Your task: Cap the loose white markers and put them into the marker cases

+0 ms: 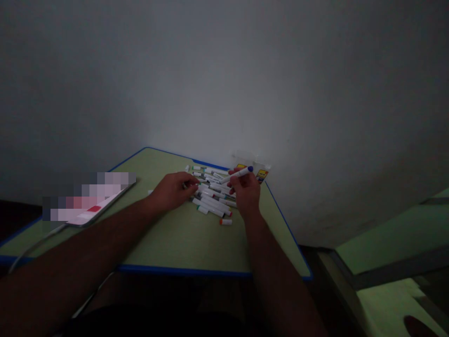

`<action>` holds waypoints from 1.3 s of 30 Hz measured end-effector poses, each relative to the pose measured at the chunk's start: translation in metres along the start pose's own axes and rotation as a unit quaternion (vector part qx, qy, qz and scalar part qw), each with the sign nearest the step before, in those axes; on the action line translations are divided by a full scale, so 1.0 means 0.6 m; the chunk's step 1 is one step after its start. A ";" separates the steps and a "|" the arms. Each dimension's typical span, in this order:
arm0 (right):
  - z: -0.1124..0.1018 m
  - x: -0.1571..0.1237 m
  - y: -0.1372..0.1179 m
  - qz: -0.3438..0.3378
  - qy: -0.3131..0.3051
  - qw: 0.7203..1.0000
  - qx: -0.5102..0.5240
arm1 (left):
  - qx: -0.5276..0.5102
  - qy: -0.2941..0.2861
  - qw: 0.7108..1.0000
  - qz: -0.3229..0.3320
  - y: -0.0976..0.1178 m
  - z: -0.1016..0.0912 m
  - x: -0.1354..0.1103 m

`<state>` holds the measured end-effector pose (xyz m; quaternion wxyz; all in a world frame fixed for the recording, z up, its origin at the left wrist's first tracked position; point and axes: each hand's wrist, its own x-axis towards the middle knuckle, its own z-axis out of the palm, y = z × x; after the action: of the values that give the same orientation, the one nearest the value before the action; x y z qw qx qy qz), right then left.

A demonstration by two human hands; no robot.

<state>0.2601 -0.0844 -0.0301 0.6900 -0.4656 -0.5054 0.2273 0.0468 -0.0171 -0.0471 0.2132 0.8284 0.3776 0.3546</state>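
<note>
From where I stand, the head view has 2 bare hands over 1 table (175,248). The right hand (248,192) is closed on a white marker (240,174) with a dark blue end, pinched between thumb and fingers. The marker lies aslant through that grip, blue end up and outward, the other end toward the left hand (173,191); holding it this way probably keeps the blue end clear of the fingers. Left of and below the grip spreads the marker pile (212,202), likely kept between the hands for easy reach from both. The left hand curls at its near-left edge; whether it grasps anything I cannot tell. An orange-ended piece (226,222) sits nearer the person than the grip, and clear packaging (262,174) is just behind it.
</note>
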 end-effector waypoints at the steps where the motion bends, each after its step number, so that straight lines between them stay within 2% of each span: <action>1: 0.000 -0.002 0.000 -0.013 -0.004 1.000 -0.021 | 0.000 0.000 1.000 0.001 -0.001 0.001 0.000; 6: 0.002 -0.007 0.001 -0.032 -0.015 0.998 -0.052 | -0.008 0.005 1.000 -0.001 -0.003 0.004 0.001; 11: 0.003 -0.002 0.001 -0.016 0.004 1.000 -0.011 | 0.007 -0.001 1.000 -0.003 0.004 -0.001 0.000; 15: -0.006 0.006 0.002 0.016 0.056 0.998 -0.005 | 0.050 0.010 0.999 0.015 0.002 -0.003 0.001; 21: -0.027 0.029 -0.006 0.010 0.135 0.990 -0.029 | 0.076 -0.001 0.996 0.056 -0.027 0.010 0.005; 26: -0.057 0.072 -0.037 0.013 0.170 0.982 -0.077 | 0.071 -0.011 0.995 0.064 -0.038 0.015 0.007; 30: -0.097 0.126 -0.063 -0.027 0.194 0.974 -0.114 | 0.083 -0.013 0.994 0.072 -0.035 0.013 0.008; 35: -0.149 0.193 -0.080 -0.086 0.299 0.938 -0.154 | 0.059 -0.022 0.996 0.060 -0.030 0.011 0.009; 39: -0.175 0.225 -0.082 -0.115 0.336 0.909 -0.219 | 0.050 -0.015 0.998 0.046 -0.025 0.010 0.008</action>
<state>0.3998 -0.0446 0.0724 0.7210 -0.5927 -0.3306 -0.1395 0.0462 -0.0045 -0.0582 0.1606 0.8596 0.3531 0.3327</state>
